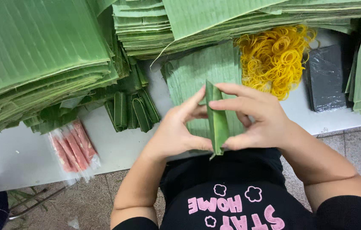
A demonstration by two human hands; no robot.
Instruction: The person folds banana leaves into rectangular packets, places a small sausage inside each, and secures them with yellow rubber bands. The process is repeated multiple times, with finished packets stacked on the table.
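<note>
Both my hands hold a narrow roll wrapped in green banana leaf [217, 121], standing nearly upright above the table's near edge. My left hand [176, 130] grips its left side, thumb near the lower end. My right hand [255, 117] closes on the right side, fingers laid across its top. Under my hands lies a small pile of cut leaf sheets [206, 70]. Several finished leaf rolls [131, 110] lie to the left, and several pink sausages in clear plastic [73, 149] sit further left.
Tall stacks of banana leaves [40, 55] fill the left and back [231, 17] of the grey table [14, 157]. A heap of yellow rubber bands [274, 57] and a black wrapped block [327, 79] lie at the right. Tiled floor shows below.
</note>
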